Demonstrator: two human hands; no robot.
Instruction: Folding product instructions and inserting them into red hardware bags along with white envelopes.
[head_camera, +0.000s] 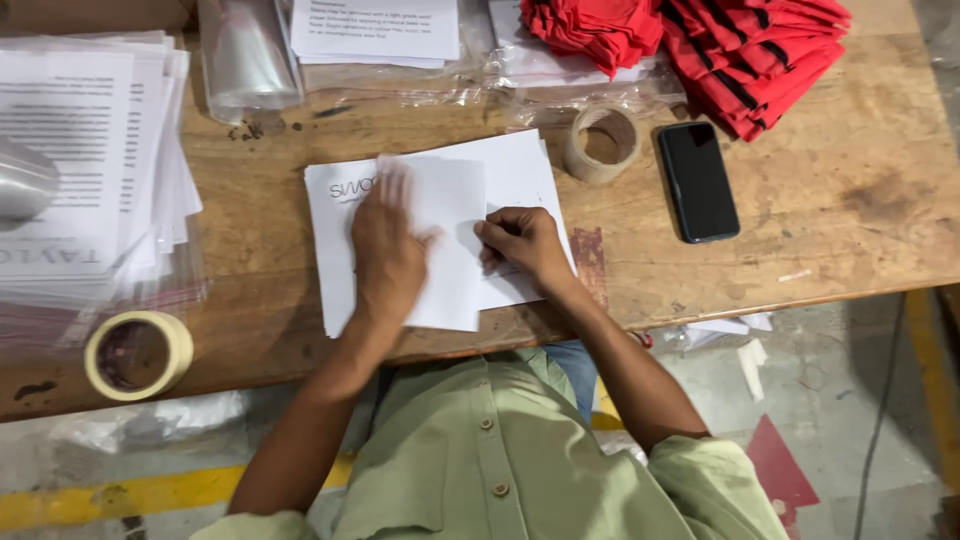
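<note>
A white sheet of paper (510, 170) lies on the wooden table (850, 200), part of it folded over toward the left. My left hand (388, 245) lies flat on the folded part, fingers spread and blurred. My right hand (522, 243) has curled fingers and presses down on the paper at the fold's right edge. Neither hand lifts the sheet.
A black phone (698, 181) and a clear tape roll (601, 143) lie to the right of the paper. Red folded cloths (740, 50) are stacked at the back right. Printed sheets (80, 160) pile at the left, with a beige tape roll (138, 354) near the front edge. Plastic bags (245, 55) sit at the back.
</note>
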